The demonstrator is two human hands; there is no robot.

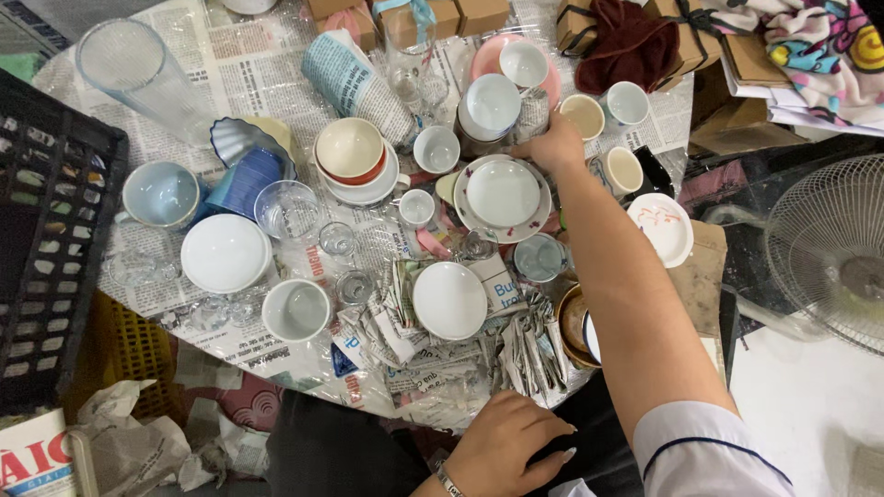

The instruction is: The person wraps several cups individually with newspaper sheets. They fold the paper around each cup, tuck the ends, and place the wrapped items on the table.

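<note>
The right hand [555,144] reaches across the newspaper-covered surface [249,69] to a paper-wrapped item [532,112] beside the stacked white bowls [489,106], fingers curled on it, though whether they pinch it cannot be told. Brown boxes [470,14] line the far edge. The left hand [508,446] rests spread, holding nothing, on folded newspaper [442,368] at the near edge.

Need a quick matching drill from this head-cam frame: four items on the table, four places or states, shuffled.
Items:
1. tall clear glass
2. right hand
3. left hand
4. white bowl

Places or states:
A. resting at the table's near edge
B. sitting on crumpled newspaper
C. lying on its side at the far left
D. reaching to the cups beside the flowered plate

Pairs: 1-C, 2-D, 3-A, 4-B
</note>
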